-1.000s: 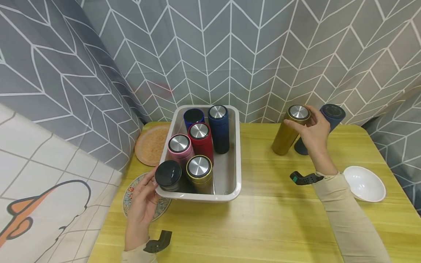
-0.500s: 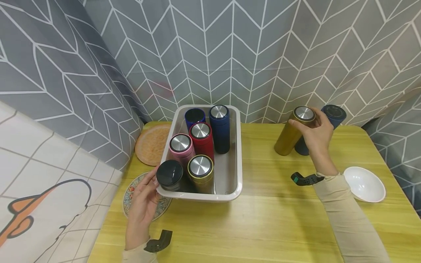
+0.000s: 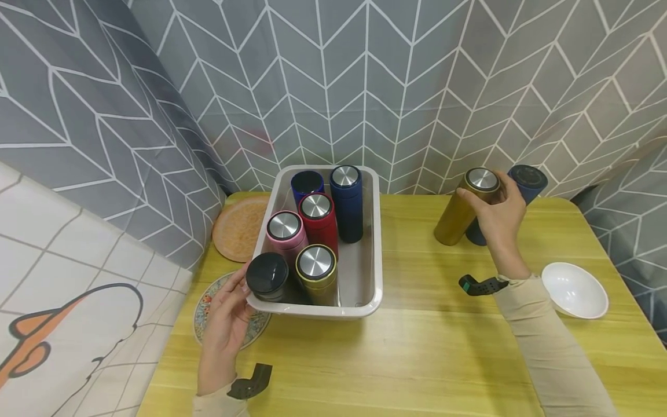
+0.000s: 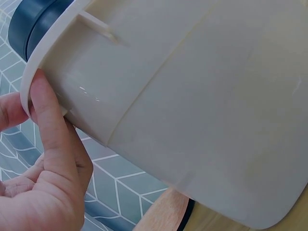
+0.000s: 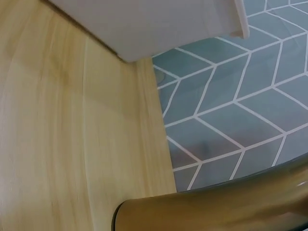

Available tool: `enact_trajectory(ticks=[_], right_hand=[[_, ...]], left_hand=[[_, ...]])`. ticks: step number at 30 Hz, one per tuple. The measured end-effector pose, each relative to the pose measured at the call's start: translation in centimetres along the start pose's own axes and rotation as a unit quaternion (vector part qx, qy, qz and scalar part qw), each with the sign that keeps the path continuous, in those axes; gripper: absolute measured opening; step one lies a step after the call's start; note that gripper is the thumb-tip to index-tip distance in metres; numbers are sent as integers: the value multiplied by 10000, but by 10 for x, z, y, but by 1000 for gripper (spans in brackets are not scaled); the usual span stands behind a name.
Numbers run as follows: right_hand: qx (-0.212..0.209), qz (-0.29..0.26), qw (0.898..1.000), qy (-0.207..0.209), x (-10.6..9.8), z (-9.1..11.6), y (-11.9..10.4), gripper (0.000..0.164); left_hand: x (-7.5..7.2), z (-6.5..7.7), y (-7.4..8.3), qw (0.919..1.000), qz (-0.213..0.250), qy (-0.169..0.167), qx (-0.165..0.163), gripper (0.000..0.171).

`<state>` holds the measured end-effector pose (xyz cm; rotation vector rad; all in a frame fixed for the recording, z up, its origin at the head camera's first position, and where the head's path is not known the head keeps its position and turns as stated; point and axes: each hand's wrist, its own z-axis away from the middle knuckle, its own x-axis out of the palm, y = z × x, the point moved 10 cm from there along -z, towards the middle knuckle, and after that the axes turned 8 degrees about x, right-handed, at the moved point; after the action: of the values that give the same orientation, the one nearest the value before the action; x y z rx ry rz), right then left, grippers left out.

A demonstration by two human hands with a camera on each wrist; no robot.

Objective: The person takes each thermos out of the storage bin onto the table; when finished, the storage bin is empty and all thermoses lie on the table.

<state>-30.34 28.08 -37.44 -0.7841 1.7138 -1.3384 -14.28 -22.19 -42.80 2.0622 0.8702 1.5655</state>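
Observation:
A white plastic bin (image 3: 376,255) stands on the table in the head view, with several thermos bottles upright inside. My left hand (image 3: 227,315) pinches its near left corner rim; the left wrist view shows the bin's outer wall (image 4: 192,96) with the thumb and fingers (image 4: 48,110) on either side of the rim. Right at that corner stands a black-lidded thermos (image 3: 267,275). My right hand (image 3: 501,217) grips a gold thermos (image 3: 453,217) near its steel-topped lid. The right wrist view shows the gold thermos body (image 5: 211,207). Partly hidden behind this hand is a dark blue thermos (image 3: 528,184).
In the bin are also a pink thermos (image 3: 286,231), a red thermos (image 3: 319,217), a yellow-rimmed thermos (image 3: 316,272) and two blue ones. A white bowl (image 3: 575,289) sits at the right. A round brown board (image 3: 237,229) and a patterned plate (image 3: 203,313) lie left of the bin.
The gold thermos has shifted slightly to the right with my right hand, closer to the dark blue thermos. My left hand stays on the bin's corner.

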Motion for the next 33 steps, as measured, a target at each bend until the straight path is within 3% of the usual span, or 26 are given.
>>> enact_trajectory(ticks=[5,13,23,33], right_hand=[[-119,102,9998,84,1,0,-3,75],[-289,332,9990,-44,6,-2,-5,74],[-189,697,9973,-121,4,5,-3,75],[-358,434,9984,-54,-3,6,-14,70]], left_hand=[[0,0,2,10000,-17,16,17,49],[0,0,5,10000,-28,-7,92,49],[-2,2,3,9996,-273,84,-34,50],[-2,1,1,9997,-180,125,-77,53]])
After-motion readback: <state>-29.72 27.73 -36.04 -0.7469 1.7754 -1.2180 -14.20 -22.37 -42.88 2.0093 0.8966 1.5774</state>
